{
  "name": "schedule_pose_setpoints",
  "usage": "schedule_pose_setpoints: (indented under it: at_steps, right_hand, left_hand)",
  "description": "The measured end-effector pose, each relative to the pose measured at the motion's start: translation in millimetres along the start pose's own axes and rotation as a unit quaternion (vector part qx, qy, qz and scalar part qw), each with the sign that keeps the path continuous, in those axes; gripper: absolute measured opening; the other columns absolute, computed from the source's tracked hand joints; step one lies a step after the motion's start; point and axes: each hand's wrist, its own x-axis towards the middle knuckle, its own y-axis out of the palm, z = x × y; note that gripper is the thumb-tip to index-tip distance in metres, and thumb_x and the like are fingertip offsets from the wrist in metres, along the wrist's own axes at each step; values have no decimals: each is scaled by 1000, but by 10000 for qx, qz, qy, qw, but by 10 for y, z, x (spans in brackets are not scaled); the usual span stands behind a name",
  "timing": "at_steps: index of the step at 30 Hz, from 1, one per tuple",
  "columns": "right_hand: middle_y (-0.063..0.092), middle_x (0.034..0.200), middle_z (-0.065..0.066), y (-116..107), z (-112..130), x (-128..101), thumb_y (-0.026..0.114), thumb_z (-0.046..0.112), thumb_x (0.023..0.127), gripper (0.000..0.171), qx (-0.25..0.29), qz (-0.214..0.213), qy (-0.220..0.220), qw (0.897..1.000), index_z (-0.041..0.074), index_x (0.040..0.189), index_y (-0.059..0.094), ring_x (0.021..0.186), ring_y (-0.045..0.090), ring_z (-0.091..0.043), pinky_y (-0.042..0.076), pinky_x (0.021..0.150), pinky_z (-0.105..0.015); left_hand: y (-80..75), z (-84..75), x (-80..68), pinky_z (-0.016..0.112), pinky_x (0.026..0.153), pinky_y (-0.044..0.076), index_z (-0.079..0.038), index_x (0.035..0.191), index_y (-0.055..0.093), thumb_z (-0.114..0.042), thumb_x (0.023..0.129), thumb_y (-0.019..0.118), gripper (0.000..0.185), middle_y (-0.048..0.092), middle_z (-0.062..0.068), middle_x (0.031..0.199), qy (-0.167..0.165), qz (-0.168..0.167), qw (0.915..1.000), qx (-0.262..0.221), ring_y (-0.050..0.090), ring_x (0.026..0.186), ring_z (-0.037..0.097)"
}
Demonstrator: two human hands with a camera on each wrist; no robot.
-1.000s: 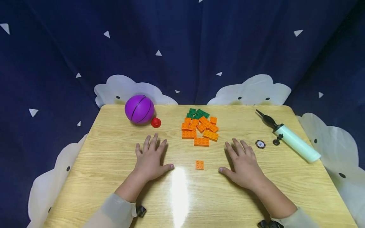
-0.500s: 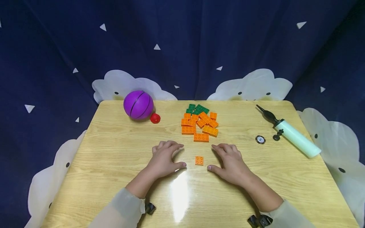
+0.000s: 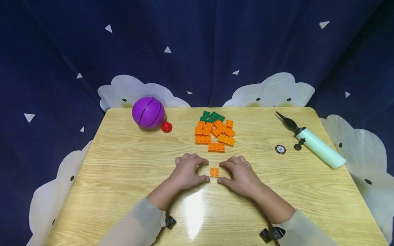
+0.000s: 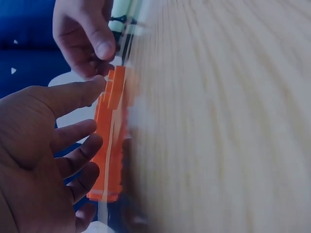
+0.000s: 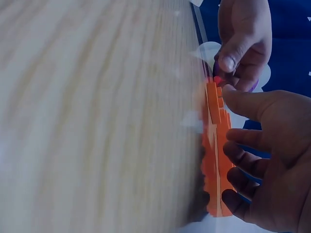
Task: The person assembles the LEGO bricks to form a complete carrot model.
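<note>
A small square orange toy brick point(image 3: 214, 172) with studs on top lies on the table between my two hands. From its left side my left hand point(image 3: 188, 172) reaches in, thumb and fingers bent and spread apart, the thumb tip right at the brick's near left corner. My right hand point(image 3: 242, 175) mirrors this pose on the right side, thumb tip close to the near right corner. Neither hand grips the brick. In the left wrist view the left fingers point(image 4: 80, 158) are loosely curved with bare space between them and the thumb; the right wrist view shows the right fingers point(image 5: 245, 160) likewise.
Beyond the hands lies a group of orange bricks point(image 3: 216, 147) with green bricks point(image 3: 217, 117) behind. A purple ball point(image 3: 148, 112) and small red object point(image 3: 167, 127) sit back left. At right are a poker chip point(image 3: 280, 149), a small black piece point(image 3: 298, 146) and a mint-green hand pump point(image 3: 320, 147).
Both hands have moved inward from either side toward the small orange brick. Their fingers have gone from widely spread to bent, with thumbs facing each other. The brick stays on the table.
</note>
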Motion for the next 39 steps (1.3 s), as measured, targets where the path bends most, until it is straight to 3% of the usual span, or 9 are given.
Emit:
schedule_pose_setpoints:
  at_steps: [16, 30, 39]
  right_hand:
    - [68, 104, 2, 33, 73, 115, 86, 32, 85, 37, -363, 193, -92, 9991, 14, 116, 77, 98, 55, -22, 47, 89, -44]
    - [70, 108, -3, -34, 18, 234, 85, 32, 87, 39, -540, 270, -79, 9981, 11, 118, 76, 98, 56, -25, 48, 87, -45]
    - [70, 119, -11, -182, -52, 376, 77, 33, 95, 40, -231, -13, -21, 9997, 7, 125, 72, 110, 61, -31, 49, 99, -50]
  left_hand:
    - [50, -81, 98, 45, 87, 31, -26, 116, 78, -44, 80, 89, 42, 68, -8, 111, -19, 236, 9995, 204, 54, 104, 19]
    - [58, -75, 255, 45, 83, 32, -27, 116, 77, -41, 84, 86, 36, 68, -6, 114, -209, 305, 9991, 207, 52, 103, 20]
    - [40, -71, 317, 47, 83, 35, -27, 117, 78, -40, 84, 86, 36, 68, -4, 115, -315, 326, 9989, 126, 54, 106, 22]
